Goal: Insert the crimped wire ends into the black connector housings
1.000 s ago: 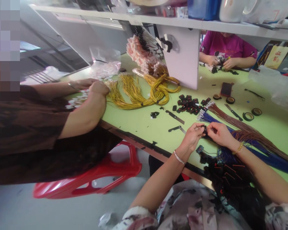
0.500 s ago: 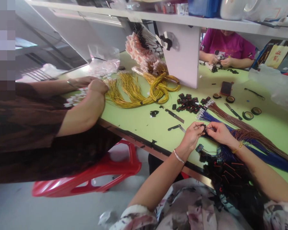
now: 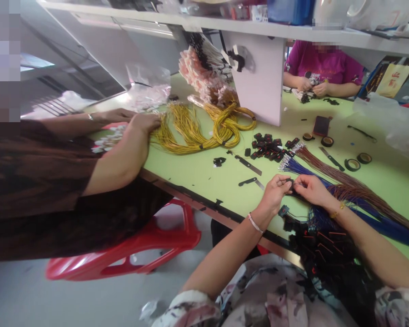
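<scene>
The left hand (image 3: pixel 274 193) and the right hand (image 3: pixel 311 190) meet just above the near edge of the green table (image 3: pixel 204 175), fingertips pinched together on a small black connector (image 3: pixel 291 183) held between them; whether a wire is already in it is too small to tell. Just under the right wrist lies a fan of blue wires (image 3: pixel 361 218), and beside it, a little farther off, a bundle of brown wires (image 3: pixel 344 181) runs away to the right, both with their bare ends pointing toward a loose heap of black connectors (image 3: pixel 271 147) farther back on the table. Nearer the wearer, a dark tangle of finished black pieces (image 3: pixel 323 245) spills off the table edge onto the lap. To the left of the hands lie two flat black tools (image 3: pixel 248 165), one behind the other. Rolls of black tape (image 3: pixel 352 165) and a dark phone (image 3: pixel 321 126) sit on the far right. On the left, another person's hand (image 3: pixel 146 122) rests spread on a thick coil of yellow wires (image 3: pixel 204 129), above a red stool (image 3: pixel 129 252). Across the table, past a white post (image 3: pixel 264 86), a third person in a magenta shirt (image 3: pixel 322 63) works with both hands close together.
</scene>
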Tool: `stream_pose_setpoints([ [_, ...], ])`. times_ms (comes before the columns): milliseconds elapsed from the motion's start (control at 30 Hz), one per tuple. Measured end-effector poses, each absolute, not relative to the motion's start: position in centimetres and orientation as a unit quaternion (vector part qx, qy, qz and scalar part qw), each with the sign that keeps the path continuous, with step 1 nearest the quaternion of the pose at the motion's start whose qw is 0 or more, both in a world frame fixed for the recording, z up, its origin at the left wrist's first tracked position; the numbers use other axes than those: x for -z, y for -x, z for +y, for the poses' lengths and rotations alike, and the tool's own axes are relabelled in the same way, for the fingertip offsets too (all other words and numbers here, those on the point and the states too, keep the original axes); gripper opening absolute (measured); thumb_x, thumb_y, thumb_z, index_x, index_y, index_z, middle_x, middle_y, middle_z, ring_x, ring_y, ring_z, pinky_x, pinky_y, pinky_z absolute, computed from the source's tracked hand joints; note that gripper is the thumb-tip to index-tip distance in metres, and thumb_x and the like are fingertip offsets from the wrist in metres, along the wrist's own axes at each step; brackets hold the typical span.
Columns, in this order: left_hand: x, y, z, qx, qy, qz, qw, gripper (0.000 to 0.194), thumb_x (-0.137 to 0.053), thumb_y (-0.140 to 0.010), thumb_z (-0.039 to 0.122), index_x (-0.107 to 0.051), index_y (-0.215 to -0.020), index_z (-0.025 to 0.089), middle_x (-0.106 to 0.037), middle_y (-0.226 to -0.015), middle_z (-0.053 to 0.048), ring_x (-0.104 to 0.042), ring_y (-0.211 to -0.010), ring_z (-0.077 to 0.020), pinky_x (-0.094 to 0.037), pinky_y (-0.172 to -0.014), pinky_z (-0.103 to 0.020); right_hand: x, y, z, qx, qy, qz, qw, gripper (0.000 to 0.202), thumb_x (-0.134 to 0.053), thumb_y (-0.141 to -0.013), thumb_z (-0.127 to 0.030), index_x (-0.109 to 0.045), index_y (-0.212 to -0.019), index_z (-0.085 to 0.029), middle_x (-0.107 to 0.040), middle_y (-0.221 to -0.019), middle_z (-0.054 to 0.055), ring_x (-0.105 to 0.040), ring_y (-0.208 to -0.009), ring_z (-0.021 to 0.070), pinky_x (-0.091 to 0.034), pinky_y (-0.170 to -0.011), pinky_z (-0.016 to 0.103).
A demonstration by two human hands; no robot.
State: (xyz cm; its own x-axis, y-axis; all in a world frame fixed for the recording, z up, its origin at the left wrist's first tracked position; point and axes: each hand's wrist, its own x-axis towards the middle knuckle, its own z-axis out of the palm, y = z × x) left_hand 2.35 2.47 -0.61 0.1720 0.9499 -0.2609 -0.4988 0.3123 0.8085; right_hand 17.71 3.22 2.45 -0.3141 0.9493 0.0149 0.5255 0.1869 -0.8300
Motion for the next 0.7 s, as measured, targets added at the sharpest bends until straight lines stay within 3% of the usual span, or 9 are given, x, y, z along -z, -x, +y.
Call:
stream_pose_setpoints([
  [100,0.3,-2.3,2.5,-0.505,-0.283,0.385,0.719,0.028,-0.076,-0.065,0.022,-0.062,-0.087,0.015,-0.061,-0.076,-0.001,-0.056,-0.067,-0.0088,-0.046,-0.065,-0.022,-3.5,-20.3,5.5,-0.365,0.514,-0.725,0.278,0.022,-0.053,-0.08,-0.036,-0.064,-0.081,-0.018,-0.064,-0.073,0.001,-0.051,-0.061,0.0119,-0.039,-0.058,0.023],
  [167,0.1,-2.3,2.5,-0.501,-0.28,0.382,0.724,0.027,-0.075,-0.066,0.022,-0.062,-0.088,0.015,-0.062,-0.079,-0.002,-0.057,-0.069,-0.0094,-0.046,-0.065,-0.022,-3.6,-22.4,7.8,-0.252,0.588,-0.706,0.303,0.021,-0.054,-0.08,-0.036,-0.064,-0.081,-0.018,-0.066,-0.074,0.002,-0.053,-0.063,0.0132,-0.039,-0.06,0.025],
  [267,-0.1,-2.2,2.5,-0.498,-0.278,0.376,0.73,0.027,-0.076,-0.066,0.022,-0.062,-0.088,0.015,-0.063,-0.08,-0.002,-0.057,-0.07,-0.0096,-0.046,-0.067,-0.023,-2.5,-24.6,11.1,-0.138,0.692,-0.674,0.217,0.019,-0.061,-0.074,-0.031,-0.065,-0.085,-0.017,-0.068,-0.078,0.005,-0.055,-0.065,0.0151,-0.037,-0.061,0.026],
  [467,0.2,-2.0,2.6,-0.499,-0.274,0.378,0.73,0.03,-0.077,-0.064,0.024,-0.061,-0.088,0.015,-0.062,-0.08,-0.003,-0.057,-0.07,-0.0099,-0.046,-0.067,-0.024,-0.2,-25.8,12.9,-0.101,0.691,-0.693,0.183,0.017,-0.053,-0.08,-0.031,-0.062,-0.074,-0.017,-0.068,-0.077,0.006,-0.054,-0.067,0.0154,-0.033,-0.06,0.025],
  [700,0.3,-2.2,2.4,-0.491,-0.291,0.372,0.732,0.032,-0.076,-0.065,0.027,-0.061,-0.091,0.014,-0.063,-0.083,-0.004,-0.058,-0.072,-0.0107,-0.046,-0.067,-0.024,-3.3,-24.2,12.3,-0.053,0.701,-0.687,0.182,0.013,-0.05,-0.077,-0.024,-0.061,-0.077,-0.017,-0.064,-0.07,0.005,-0.05,-0.061,0.0157,-0.03,-0.056,0.026],
])
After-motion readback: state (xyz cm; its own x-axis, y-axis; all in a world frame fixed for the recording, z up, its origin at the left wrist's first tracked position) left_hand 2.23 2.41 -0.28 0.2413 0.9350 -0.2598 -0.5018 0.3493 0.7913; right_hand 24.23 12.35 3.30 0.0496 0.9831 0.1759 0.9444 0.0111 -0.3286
